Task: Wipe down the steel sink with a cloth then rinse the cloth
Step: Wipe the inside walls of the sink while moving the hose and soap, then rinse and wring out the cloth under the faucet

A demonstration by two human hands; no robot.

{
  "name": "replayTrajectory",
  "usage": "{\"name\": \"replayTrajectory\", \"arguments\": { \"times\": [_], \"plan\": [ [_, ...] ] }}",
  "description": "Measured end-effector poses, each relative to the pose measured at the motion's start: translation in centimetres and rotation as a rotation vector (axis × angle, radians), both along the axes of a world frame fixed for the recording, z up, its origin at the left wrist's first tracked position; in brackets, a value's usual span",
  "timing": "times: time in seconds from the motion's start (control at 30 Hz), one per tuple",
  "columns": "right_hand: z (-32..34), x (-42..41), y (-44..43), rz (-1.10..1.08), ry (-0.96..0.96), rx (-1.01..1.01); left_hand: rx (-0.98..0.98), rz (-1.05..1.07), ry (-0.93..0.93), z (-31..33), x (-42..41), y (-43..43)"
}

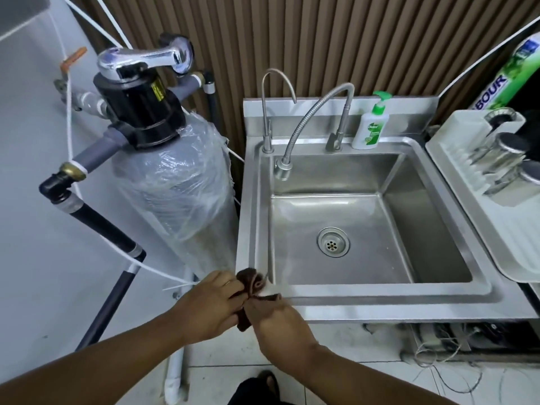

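Over the steel sink (388, 296) rim, both hands (248, 308) grip the brown cloth (252, 283).

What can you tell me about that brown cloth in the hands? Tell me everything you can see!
The cloth is dark brown and looks soft, like a small towel. It is bunched and twisted, not spread flat. Both hands hold it: the left hand pinches one side and the right hand closes on the other, with a bit hanging down between them. It sits at the near left corner of the steel sink, over the rim. Whether it is wet cannot be told.
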State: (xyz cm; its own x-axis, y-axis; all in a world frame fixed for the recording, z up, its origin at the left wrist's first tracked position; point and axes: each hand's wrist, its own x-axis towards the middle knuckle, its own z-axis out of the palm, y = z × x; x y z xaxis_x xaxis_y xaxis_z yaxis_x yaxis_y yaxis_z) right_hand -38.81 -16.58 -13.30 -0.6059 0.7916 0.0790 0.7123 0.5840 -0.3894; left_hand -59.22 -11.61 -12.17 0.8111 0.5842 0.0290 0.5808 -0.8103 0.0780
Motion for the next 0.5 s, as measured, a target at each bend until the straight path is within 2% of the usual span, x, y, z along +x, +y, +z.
{"name": "replayTrajectory", "arguments": {
  "times": [0.07, 0.13, 0.23, 0.33, 0.43, 0.5],
  "plan": [
    [2.1, 1.2, 1.3, -0.116, 0.209, -0.274, -0.13, 0.077, -0.078, 1.5, 0.6, 0.4],
    [4.6, 3.5, 3.1, -0.264, 0.444, -0.557, -0.415, 0.281, -0.226, 3.7, 2.9, 0.8],
    [9.3, 7.6, 7.0, -0.479, 0.779, -0.836, -0.764, 0.584, -0.581, 7.7, 8.8, 2.4],
    [13.2, 12.1, 11.2, -0.532, 0.888, -0.853, -0.966, 0.735, -0.902, 11.2, 14.8, 5.1],
    [16.2, 16.6, 14.0, -0.567, 0.95, -0.813, -1.175, 0.693, -1.271, 13.8, 19.1, 7.3],
    [17.9, 19.6, 15.5, -0.596, 1.005, -0.812, -1.188, 0.626, -1.364, 15.1, 21.1, 8.5]
  ]
}}
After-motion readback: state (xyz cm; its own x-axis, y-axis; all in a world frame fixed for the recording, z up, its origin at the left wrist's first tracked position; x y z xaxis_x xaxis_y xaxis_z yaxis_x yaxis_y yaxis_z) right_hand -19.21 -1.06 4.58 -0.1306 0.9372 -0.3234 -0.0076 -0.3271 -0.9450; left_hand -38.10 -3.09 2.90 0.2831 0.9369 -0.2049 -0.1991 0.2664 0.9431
